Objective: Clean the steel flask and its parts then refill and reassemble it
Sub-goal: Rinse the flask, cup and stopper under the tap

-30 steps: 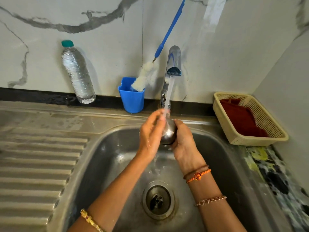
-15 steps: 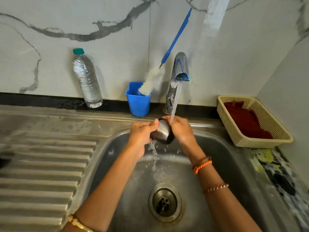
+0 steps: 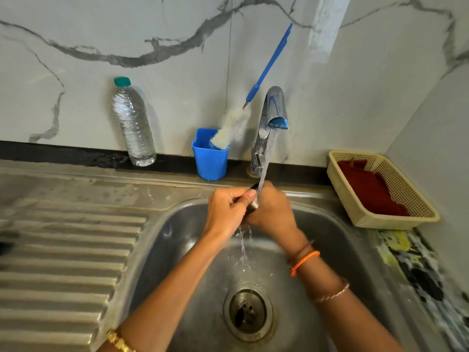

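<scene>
Small steel flask part [image 3: 254, 203], shiny and rounded with a dark edge, almost hidden between two hands over the steel sink [image 3: 337, 250]. Left hand [image 3: 227, 212] curled round its near-left side, thumb pressed across the top; right hand [image 3: 270, 212] wrapped round the other side, fingers folded over it. Thin clear water stream [image 3: 265, 163] falling onto the part from the curved chrome tap [image 3: 271, 118] just behind the grip, then splashing down below the hands toward the round drain [image 3: 248, 312]. Ribbed steel draining board [image 3: 63, 250] left of the grip. Behind and left, a blue plastic cup [image 3: 210, 161] holding a bottle brush [image 3: 250, 105] with white bristles and a long blue handle; farther left, a clear ridged plastic bottle [image 3: 133, 125] with a green cap, upright against the veined marble wall. Right of the grip, a cream perforated basket [image 3: 411, 199] with a dark red cloth [image 3: 368, 191] inside. Compared with half a second ago: hands closed tighter together, far less of the steel part showing, left thumb now over its top.
</scene>
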